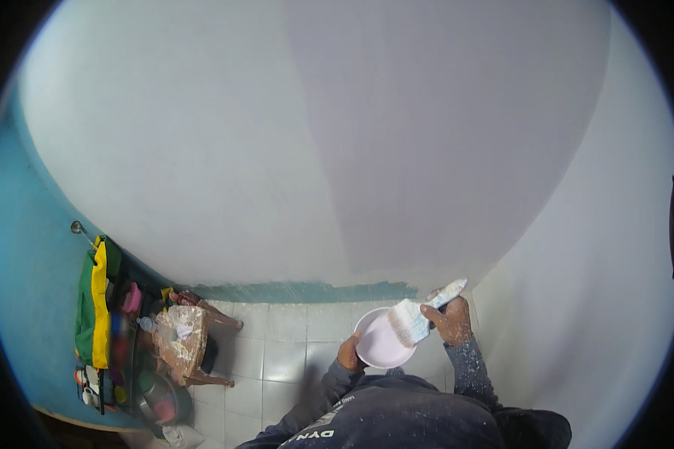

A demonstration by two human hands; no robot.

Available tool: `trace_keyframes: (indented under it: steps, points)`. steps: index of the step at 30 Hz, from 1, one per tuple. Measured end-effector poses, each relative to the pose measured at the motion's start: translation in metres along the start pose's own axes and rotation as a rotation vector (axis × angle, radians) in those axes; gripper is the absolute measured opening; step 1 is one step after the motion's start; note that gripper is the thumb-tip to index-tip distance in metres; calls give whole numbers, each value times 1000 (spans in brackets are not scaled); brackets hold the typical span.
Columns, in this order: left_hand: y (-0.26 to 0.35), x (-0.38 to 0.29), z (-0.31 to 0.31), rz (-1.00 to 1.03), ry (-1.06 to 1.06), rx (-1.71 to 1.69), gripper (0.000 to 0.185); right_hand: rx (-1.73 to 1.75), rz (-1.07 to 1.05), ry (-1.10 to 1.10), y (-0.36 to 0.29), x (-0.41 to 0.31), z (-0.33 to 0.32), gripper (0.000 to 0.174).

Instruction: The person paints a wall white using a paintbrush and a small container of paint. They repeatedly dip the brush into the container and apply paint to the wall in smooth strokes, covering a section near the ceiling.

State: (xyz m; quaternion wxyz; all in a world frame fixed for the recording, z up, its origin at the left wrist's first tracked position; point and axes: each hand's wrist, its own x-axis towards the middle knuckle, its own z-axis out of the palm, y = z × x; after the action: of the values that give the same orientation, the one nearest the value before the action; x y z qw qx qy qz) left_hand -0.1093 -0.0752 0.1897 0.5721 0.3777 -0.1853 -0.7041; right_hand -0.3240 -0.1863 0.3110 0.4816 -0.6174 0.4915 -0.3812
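My left hand (349,352) grips the rim of a round bowl (379,342) that holds pale pinkish paint. In my right hand (454,322) is a wide paintbrush (414,321), its handle and ferrule smeared with white. The bristles hang over the bowl's right side; whether they touch the paint I cannot tell. Ahead of me rises a wall (213,140), whitish on the left with a greyer lilac area (427,140) on the right. Along its foot runs a ragged teal strip (314,293).
At left, a paint-spattered wooden stool (182,339) stands on the tiled floor (283,359). Beside it are a rack with a green and yellow cloth (98,308), a basin (165,401) and a hanging ladle (76,227). A blue wall (22,269) bounds the left, a pale wall (584,269) the right.
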Motion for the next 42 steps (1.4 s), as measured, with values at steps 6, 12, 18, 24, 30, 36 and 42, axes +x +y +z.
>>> trace_keyframes:
  steps: [6, 12, 18, 24, 30, 36, 42]
  points:
    - [-1, -3, -7, 24, -33, -34, 81, 134, -16, 0, 8, 2, 1, 25]
    - [-1, -2, -10, 43, -44, -46, 80, 403, 63, 69, 27, 0, 11, 24]
    - [1, 3, -9, 59, -46, -55, 79, 661, 201, 31, 40, -1, 14, 25]
    - [3, 8, -7, 65, -48, -63, 78, 860, 294, -71, 57, 8, 18, 24]
    - [2, 18, -1, 101, -70, -64, 78, 915, 352, -131, 70, 13, 17, 24]
    - [-2, 23, -6, 80, -138, -122, 80, 1020, 441, -220, 59, 7, 14, 30]
    - [-8, 18, 2, 95, -46, -107, 78, 1041, 492, -217, 61, 11, 10, 35]
